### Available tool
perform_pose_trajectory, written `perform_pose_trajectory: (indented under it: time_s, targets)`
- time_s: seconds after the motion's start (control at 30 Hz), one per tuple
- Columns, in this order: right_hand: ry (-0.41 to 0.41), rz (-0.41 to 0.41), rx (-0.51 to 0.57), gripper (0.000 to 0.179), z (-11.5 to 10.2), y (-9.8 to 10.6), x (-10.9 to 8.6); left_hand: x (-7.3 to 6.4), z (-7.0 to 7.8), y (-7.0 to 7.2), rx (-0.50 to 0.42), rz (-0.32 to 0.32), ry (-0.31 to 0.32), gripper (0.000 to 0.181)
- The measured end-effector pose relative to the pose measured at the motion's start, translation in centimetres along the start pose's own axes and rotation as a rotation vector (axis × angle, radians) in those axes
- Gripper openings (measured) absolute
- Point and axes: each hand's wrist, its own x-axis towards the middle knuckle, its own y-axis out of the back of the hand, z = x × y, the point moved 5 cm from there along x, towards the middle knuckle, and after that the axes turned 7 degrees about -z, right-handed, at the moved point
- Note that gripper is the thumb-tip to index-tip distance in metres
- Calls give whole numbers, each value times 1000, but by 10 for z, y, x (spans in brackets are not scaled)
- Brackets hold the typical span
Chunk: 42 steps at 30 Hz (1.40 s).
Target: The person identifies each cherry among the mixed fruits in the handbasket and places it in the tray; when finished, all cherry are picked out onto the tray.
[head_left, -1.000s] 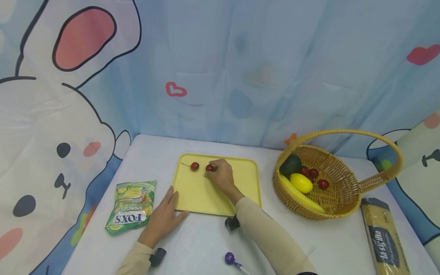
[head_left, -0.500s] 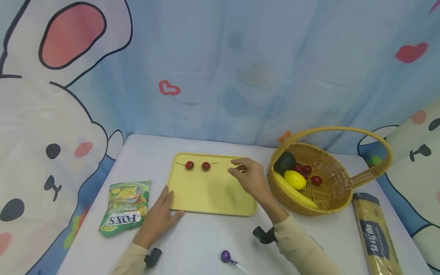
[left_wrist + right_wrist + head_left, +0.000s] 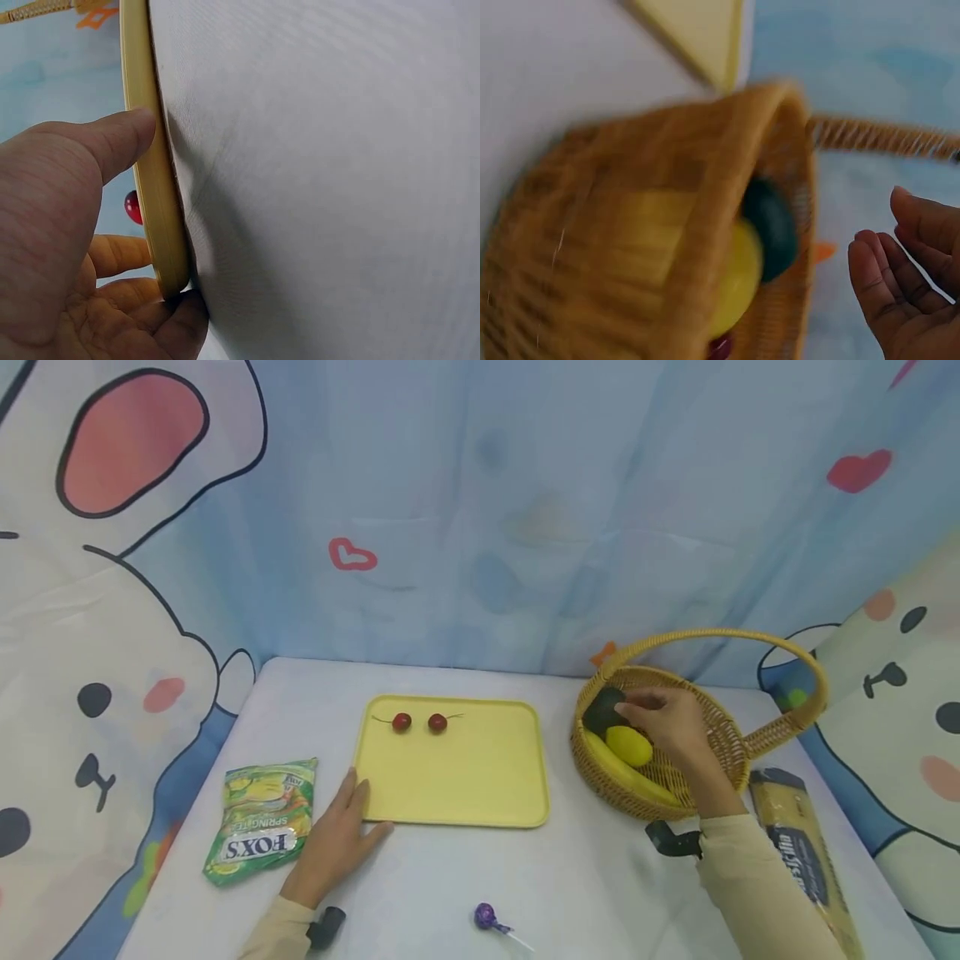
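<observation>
In the head view, my left hand [image 3: 331, 842] rests at the near left corner of a yellow tray [image 3: 465, 785]. Its fingers lie along the left edge and its thumb touches the front edge; the left wrist view shows this rim [image 3: 161, 202] close up. Two red cherries [image 3: 402, 722] with stems lie on the tray's far left part. My right hand [image 3: 670, 724] is over a wicker basket [image 3: 600, 785], beside a dark green avocado [image 3: 602, 712] and a yellow lemon [image 3: 629, 746]. Seen from the right wrist, its fingers [image 3: 881, 285] are loosely bent with nothing visible between them.
A banana [image 3: 626, 777] lies in the basket, whose handle [image 3: 720, 633] arches above. A green Fox's candy bag [image 3: 262, 818] lies left of the tray. A purple lollipop [image 3: 486, 917] is in front, and a pasta packet [image 3: 806, 860] lies at the right.
My right hand has let go of a cherry on the tray and moved right, over the basket. The left hand stays at the tray corner. The head view has shifted slightly.
</observation>
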Motion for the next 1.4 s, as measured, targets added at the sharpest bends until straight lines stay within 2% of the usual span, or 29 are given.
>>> perform_pose_trajectory:
  time_s: [0.2,0.37,0.53,0.63,0.83,1.07,1.2,1.4]
  targets:
    - [-136,-34,-31,53,51,9,33,2,-2,-1,-7,-16,2,79]
    - [-222,-115,15,58,73,10,50,2,-3,-1,2,-12,4,79]
    - [-260,-243,53,67,77,12,59,0,-4,-1,2,-2,9,78]
    - [-278,-275,51,65,76,14,60,-1,-4,-2,4,-8,12,78]
    - [-258,-252,-21,61,77,11,62,0,-4,-2,10,-6,21,77]
    - [-266,-280,-83,66,87,1,69,0,-2,-4,-1,-8,17,77]
    - [-250,-274,-112,62,89,-2,75,0,-1,-4,-4,-5,14,76]
    - [-228,-251,-220,54,89,0,78,1,0,-2,-10,-1,12,77]
